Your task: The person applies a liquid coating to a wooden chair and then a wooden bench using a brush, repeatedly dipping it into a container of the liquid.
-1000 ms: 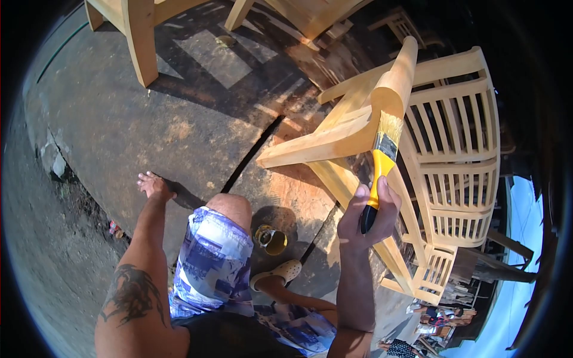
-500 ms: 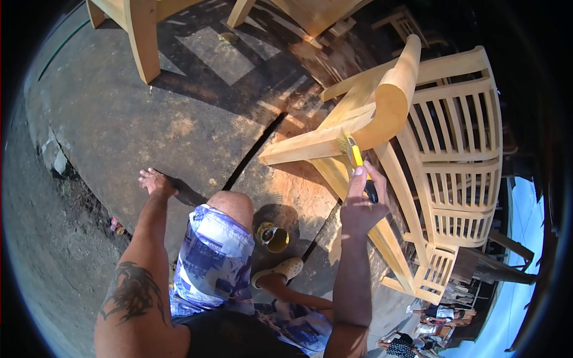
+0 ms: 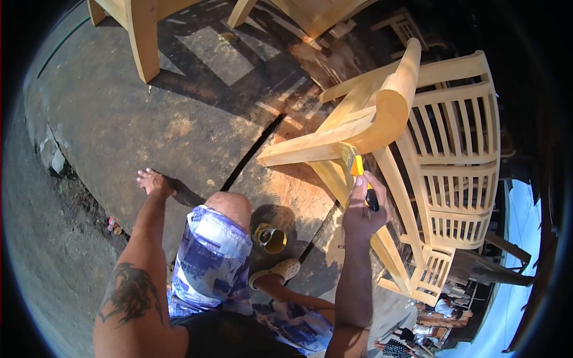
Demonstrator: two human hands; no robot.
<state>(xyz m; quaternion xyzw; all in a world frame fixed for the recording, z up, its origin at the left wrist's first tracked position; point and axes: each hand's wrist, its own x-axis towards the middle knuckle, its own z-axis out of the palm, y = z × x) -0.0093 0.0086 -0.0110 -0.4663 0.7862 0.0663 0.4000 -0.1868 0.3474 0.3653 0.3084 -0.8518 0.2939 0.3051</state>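
A paintbrush (image 3: 356,164) with a yellow and black handle is gripped in my right hand (image 3: 366,206), thumb and fingers closed round it. Its bristles are right at the lower edge of a pale wooden bench (image 3: 391,110), where the front leg meets the curved armrest. My left hand (image 3: 156,182) lies on the concrete floor (image 3: 113,137) with fingers spread, holding nothing. Between my knee and the bench stands a small can (image 3: 276,241) with yellowish liquid in it.
Another piece of pale wooden furniture (image 3: 142,48) stands at the top left. Slatted bench backs (image 3: 459,173) rise on the right. A dark gap (image 3: 253,152) crosses the floor. People (image 3: 397,346) are in the background at lower right. A sandal (image 3: 283,271) is on my foot.
My right hand and the paintbrush have moved slightly down, the bristles going from the side of the wood to its lower edge. My left hand stays on the floor.
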